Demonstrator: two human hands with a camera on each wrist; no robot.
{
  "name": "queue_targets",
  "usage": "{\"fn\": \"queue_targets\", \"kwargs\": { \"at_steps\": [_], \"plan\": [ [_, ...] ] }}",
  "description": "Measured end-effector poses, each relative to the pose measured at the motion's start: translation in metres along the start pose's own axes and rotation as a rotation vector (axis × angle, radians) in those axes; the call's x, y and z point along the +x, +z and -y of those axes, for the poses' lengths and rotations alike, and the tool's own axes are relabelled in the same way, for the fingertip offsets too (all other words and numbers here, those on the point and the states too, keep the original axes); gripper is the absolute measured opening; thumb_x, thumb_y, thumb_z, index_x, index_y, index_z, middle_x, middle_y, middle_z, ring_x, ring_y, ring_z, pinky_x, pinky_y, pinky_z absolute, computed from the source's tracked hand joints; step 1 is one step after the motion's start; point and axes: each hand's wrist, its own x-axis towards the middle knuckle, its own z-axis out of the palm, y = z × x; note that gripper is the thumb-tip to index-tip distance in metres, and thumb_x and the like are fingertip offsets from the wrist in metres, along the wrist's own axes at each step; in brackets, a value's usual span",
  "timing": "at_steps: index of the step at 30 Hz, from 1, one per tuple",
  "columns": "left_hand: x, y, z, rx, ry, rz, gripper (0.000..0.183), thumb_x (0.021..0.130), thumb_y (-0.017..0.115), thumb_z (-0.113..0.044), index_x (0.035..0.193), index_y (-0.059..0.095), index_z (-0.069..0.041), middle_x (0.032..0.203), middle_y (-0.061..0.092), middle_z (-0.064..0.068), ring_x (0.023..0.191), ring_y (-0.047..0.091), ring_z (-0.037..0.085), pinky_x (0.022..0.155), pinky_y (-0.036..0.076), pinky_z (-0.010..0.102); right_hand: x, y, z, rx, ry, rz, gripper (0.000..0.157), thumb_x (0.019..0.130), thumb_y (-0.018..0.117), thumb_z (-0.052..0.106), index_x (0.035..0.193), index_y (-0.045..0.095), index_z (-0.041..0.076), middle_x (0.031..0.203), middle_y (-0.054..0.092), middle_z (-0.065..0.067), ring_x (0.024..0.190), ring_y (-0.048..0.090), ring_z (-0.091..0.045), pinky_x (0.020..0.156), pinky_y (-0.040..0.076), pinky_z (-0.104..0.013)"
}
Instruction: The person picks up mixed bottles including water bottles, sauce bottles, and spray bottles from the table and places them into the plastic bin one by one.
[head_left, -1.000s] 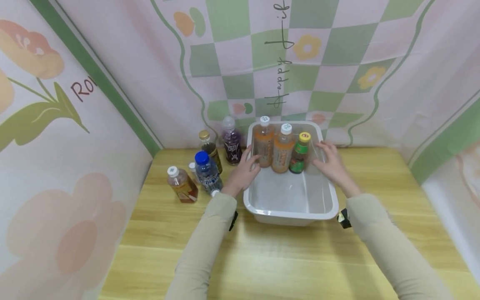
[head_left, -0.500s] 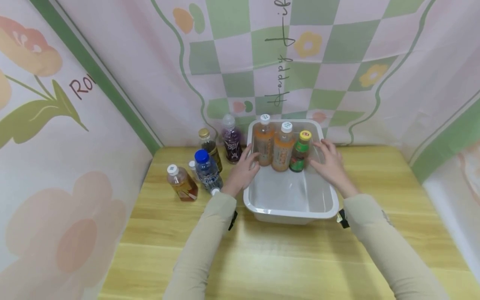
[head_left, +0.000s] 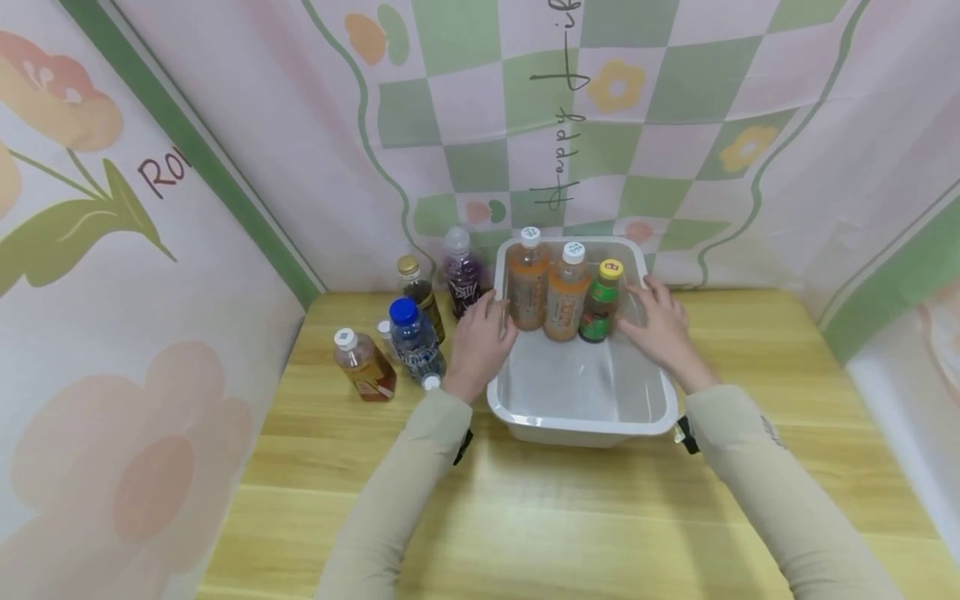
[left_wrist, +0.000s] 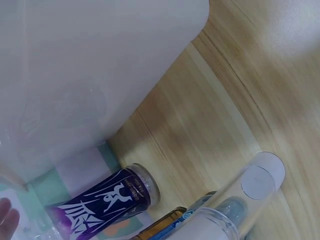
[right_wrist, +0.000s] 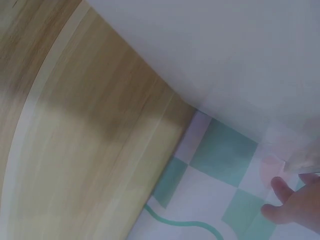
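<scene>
A white plastic basin (head_left: 577, 429) stands on the wooden table. Inside, at its far end, are two orange-labelled bottles with white caps, the left bottle (head_left: 528, 287) and the middle bottle (head_left: 567, 300), beside a small green-labelled bottle (head_left: 600, 308) with a yellow cap. My left hand (head_left: 480, 346) lies over the basin's left rim with fingers extended, close to a purple bottle (head_left: 462, 279); its fingertips (left_wrist: 7, 217) show at that view's edge. At the right rim is my right hand (head_left: 660, 329), thumb on the inner side and fingers (right_wrist: 282, 190) reaching past the edge. Neither hand grips a bottle.
Left of the basin stand a blue-capped bottle (head_left: 416, 346), a gold-capped bottle (head_left: 422, 300) and an amber drink bottle (head_left: 367, 367). A clear container (left_wrist: 240, 195) is near them. Behind the table hangs a checked curtain (head_left: 525, 158).
My left hand has shifted slightly, its fingers drawing together and outward over the rim near the purple bottle. My right hand has moved a little inward; the basin and bottles stay in place.
</scene>
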Motion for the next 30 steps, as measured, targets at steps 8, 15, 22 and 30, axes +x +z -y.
{"fn": "queue_targets", "kwargs": {
  "at_steps": [8,15,22,30],
  "plan": [
    [-0.004,0.005,-0.003,0.171,0.113,-0.296,0.029,0.089,0.061,-0.022,0.115,0.064,-0.011,0.122,0.065,0.009,0.107,0.064,0.024,0.092,0.054,0.035,-0.001,-0.002,-0.001,-0.025,0.017,0.007,0.064,0.090,0.056,0.022,0.144,0.033,-0.001,0.156,0.008,-0.030,0.134,0.017,-0.061,0.110,0.006,-0.074],
    [-0.003,-0.008,-0.005,0.130,0.117,-0.358,0.027,0.087,0.061,-0.015,0.114,0.064,-0.009,0.116,0.067,0.008,0.104,0.065,0.023,0.088,0.056,0.033,0.001,0.002,0.000,-0.032,0.017,0.003,0.064,0.089,0.057,0.022,0.144,0.034,-0.001,0.156,0.010,-0.030,0.133,0.020,-0.062,0.109,0.009,-0.075],
    [0.003,-0.040,-0.007,0.004,0.112,-0.372,0.027,0.088,0.061,-0.013,0.115,0.063,-0.007,0.112,0.069,0.009,0.098,0.066,0.024,0.084,0.057,0.034,0.001,0.001,0.000,-0.033,0.025,-0.014,0.066,0.089,0.058,0.023,0.144,0.033,-0.002,0.156,0.012,-0.029,0.133,0.022,-0.060,0.109,0.011,-0.074],
    [0.001,-0.080,0.017,-0.124,-0.029,-0.230,0.033,0.090,0.059,-0.017,0.122,0.060,-0.010,0.115,0.069,0.008,0.094,0.067,0.025,0.075,0.057,0.036,0.002,0.001,-0.001,-0.022,0.031,-0.016,0.068,0.088,0.059,0.021,0.144,0.030,-0.003,0.155,0.013,-0.029,0.133,0.023,-0.060,0.109,0.012,-0.074]
  ]
}}
